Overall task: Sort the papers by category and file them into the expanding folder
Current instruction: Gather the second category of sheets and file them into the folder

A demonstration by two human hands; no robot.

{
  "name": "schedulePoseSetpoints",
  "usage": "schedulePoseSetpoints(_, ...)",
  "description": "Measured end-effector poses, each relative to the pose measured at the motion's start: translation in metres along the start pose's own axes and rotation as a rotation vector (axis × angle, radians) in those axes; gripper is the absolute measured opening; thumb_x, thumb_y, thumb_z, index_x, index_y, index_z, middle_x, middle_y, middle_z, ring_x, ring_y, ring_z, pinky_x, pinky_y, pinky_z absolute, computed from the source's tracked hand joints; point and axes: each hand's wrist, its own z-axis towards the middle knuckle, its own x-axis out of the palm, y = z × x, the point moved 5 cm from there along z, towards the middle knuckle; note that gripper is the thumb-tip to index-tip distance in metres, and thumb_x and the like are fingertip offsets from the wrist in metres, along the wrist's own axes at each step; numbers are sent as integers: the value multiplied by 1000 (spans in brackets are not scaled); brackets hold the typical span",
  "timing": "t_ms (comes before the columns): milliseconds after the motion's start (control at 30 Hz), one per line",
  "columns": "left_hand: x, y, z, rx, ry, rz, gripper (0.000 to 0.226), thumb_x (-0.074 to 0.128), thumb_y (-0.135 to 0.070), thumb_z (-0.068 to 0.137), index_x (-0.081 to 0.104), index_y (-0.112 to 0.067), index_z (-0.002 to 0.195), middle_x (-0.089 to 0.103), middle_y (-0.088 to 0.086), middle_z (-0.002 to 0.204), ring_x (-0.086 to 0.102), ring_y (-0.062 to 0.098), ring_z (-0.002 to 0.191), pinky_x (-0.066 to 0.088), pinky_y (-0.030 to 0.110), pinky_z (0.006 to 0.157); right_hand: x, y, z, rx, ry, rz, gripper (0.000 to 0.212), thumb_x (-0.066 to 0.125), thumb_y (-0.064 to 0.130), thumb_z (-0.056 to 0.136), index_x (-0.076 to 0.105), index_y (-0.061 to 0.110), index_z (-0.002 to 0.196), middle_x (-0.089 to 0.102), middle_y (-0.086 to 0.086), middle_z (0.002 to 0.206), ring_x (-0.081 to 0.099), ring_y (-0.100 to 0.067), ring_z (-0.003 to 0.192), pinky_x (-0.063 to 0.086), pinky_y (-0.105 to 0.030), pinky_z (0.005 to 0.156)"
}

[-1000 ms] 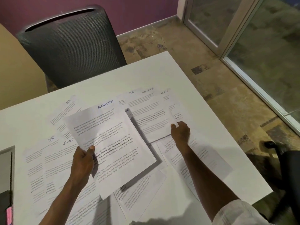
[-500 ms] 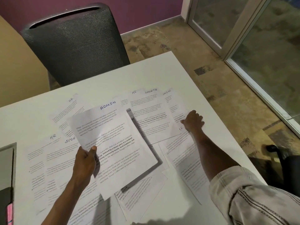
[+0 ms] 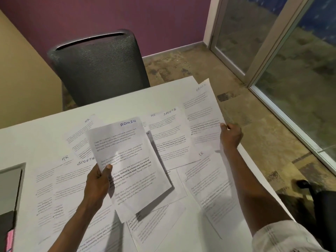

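Since a second ago the right hand [image 3: 231, 136] has pinched up a sheet [image 3: 201, 117] from the far right of the spread and lifted it clear of the table [image 3: 127, 108]; its heading is blurred but looks like another ADMIN. The left hand [image 3: 97, 184] keeps its grip on the ADMIN sheet [image 3: 127, 166], thumb on top and fingers curled beneath, raised above the other papers [image 3: 169, 139], which lie overlapped and marked HR and SPORTS. I judge the step to be gathering the ADMIN pages into one bundle.

One risk is the blurred heading: if it is misread, the page joins the wrong category. Another is the held pages sagging and brushing the loose ones below, dragging them out of order. The right-hand papers lie close to the table's right edge, so a sweep of the forearm could push one to the floor.

Bare table lies along the far side, before the chair [image 3: 98, 68]. A dark object [image 3: 11, 193] at the left edge may be the folder; I cannot tell.
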Motion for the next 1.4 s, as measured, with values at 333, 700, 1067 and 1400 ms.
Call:
schedulePoseSetpoints(333,-4,-34,-28,99,-6,-108,16,54,-24,101,63,-15,110,70,11,94,65,29,85,53,47,77,-47,65,-19,-88,49,235,33,66,16,87,50,19,58,53,3,62,48,-18,63,40,-34,60)
schedulePoseSetpoints(700,-24,-45,-61,164,-29,-109,17,48,-18,103,62,-11,109,71,3,90,65,21,81,49,30,69,-49,81,-141,69,549,430,44,65,18,91,60,25,48,62,12,58,54,-11,58,41,-29,56)
schedulePoseSetpoints(1067,-27,-27,-86,101,160,-114,36,51,-30,101,65,3,100,75,10,76,66,19,62,50,28,53,-15,68,-252,-42,855,130,35,73,22,83,54,21,112,66,9,103,63,-5,89,50,-18,64)
schedulePoseSetpoints(1400,-19,-28,-95,-56,76,-271,60,32,-63,96,67,-17,116,72,13,114,66,37,109,51,48,99,-5,72,-258,-205,913,22,56,75,18,79,51,13,129,60,2,126,58,-17,116,50,-25,88)
